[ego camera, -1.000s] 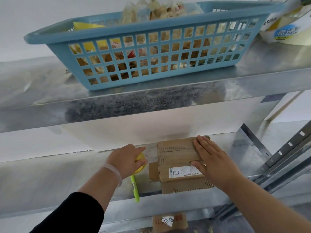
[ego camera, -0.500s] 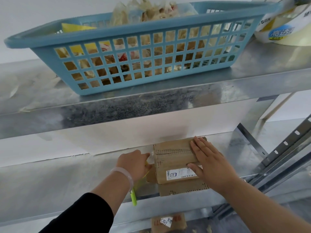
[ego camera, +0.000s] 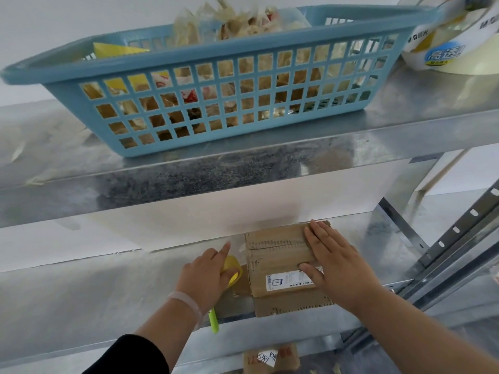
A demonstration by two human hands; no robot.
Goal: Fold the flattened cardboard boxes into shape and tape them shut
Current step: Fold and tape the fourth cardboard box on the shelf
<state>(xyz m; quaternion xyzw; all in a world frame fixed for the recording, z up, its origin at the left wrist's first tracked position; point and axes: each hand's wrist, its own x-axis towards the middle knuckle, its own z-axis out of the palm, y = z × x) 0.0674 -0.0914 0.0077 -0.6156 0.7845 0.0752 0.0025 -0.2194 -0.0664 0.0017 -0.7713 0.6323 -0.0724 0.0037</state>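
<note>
Pressing my right hand [ego camera: 337,265] flat on the cardboard box [ego camera: 278,255], fingers straight & together, prob. to hold the flaps down for taping. Box sits on the lower shelf [ego camera: 81,298], at 3 o'clock from my left hand [ego camera: 205,279], which grips the yellow tape roll [ego camera: 234,272] w/ index finger pointing out. Roll is just beside the box's left edge, handy for running a strip across.

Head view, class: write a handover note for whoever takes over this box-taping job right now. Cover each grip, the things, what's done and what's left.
Left grip: holds the yellow tape roll beside the box's left side, forefinger straight.
Right grip: open, pressing flat on the cardboard box on the lower shelf.
Done: box folded, top flaps closed.
Left: run tape across the seam and cut it; one flap juts out at the near side.
</note>
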